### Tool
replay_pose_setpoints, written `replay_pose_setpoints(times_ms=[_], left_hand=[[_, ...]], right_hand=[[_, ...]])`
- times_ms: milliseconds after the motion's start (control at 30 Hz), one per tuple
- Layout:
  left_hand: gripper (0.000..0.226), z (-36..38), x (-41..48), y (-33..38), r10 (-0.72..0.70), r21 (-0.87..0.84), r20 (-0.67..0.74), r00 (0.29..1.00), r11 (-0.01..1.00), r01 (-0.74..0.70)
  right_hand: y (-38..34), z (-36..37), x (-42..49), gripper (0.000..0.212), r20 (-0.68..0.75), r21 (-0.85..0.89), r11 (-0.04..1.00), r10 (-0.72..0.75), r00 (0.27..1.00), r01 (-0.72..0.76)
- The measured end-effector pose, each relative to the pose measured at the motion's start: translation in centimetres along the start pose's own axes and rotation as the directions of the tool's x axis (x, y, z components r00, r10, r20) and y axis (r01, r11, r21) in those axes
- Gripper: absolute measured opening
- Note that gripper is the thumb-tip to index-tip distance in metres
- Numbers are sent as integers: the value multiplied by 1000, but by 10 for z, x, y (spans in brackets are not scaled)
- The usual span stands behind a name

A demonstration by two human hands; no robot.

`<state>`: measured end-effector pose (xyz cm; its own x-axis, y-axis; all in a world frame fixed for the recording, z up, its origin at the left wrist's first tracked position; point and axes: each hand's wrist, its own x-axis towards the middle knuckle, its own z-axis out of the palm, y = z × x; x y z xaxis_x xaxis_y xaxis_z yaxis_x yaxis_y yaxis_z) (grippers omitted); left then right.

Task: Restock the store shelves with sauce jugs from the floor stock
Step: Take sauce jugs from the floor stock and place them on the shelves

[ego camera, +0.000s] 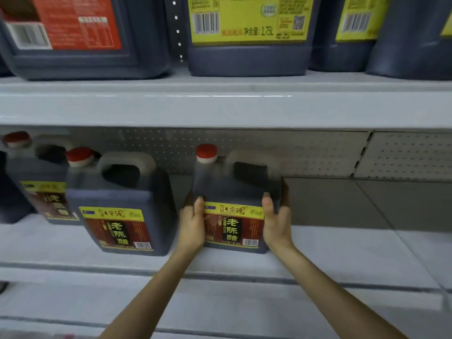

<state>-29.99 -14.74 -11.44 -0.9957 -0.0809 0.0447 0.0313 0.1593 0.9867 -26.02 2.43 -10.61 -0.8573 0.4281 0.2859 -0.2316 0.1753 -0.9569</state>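
Fingers of the left hand [193,226] and right hand [276,223] curl round both sides of a boxy dark plastic sauce jug [234,192], red-capped with a moulded loop handle, on the smooth white shelf [342,253]. A matching jug [122,204] stands just left; perforated pegboard [318,155] backs them.

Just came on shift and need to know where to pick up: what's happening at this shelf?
A person grips a dark red-capped jug with both hands, the left hand on its left side and the right hand on its right. The jug is upright at the lower shelf, just right of matching jugs with a gap between. Whether it is fully set down is hard to tell. The upper shelf holds other jugs.
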Motion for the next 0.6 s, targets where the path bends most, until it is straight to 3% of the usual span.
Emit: replay_pose_setpoints(times_ms=[100,167,267,333,367,400,500,600], left_hand=[[69,-3,-16,17,156,82,-6,988,985,-155],[73,-6,-27,32,398,233,-12,918,893,-384],[82,-9,-32,61,748,482,49,662,563,-671],[80,-6,-25,87,837,602,135,531,356,-715],[83,-6,-20,100,843,636,177,509,296,-712],[86,-5,-15,110,825,656,228,516,262,-708],[89,0,3,113,662,705,358,659,271,-655],[86,2,9,102,678,663,348,648,311,-681]], right_hand=[[0,-3,-2,105,27,-29,1000,14,1000,-13],[-2,-6,-3,105,63,-38,999,31,998,-28],[-4,-9,-13,96,139,-35,998,53,989,-48],[-3,-11,-27,91,174,-82,996,58,983,-44],[-2,-11,-35,95,187,-100,994,63,980,-45],[-2,-10,-41,103,198,-108,993,66,978,-45],[-1,-1,-47,125,199,-128,991,74,977,-49],[-2,4,-47,122,167,-126,991,65,984,-44]])
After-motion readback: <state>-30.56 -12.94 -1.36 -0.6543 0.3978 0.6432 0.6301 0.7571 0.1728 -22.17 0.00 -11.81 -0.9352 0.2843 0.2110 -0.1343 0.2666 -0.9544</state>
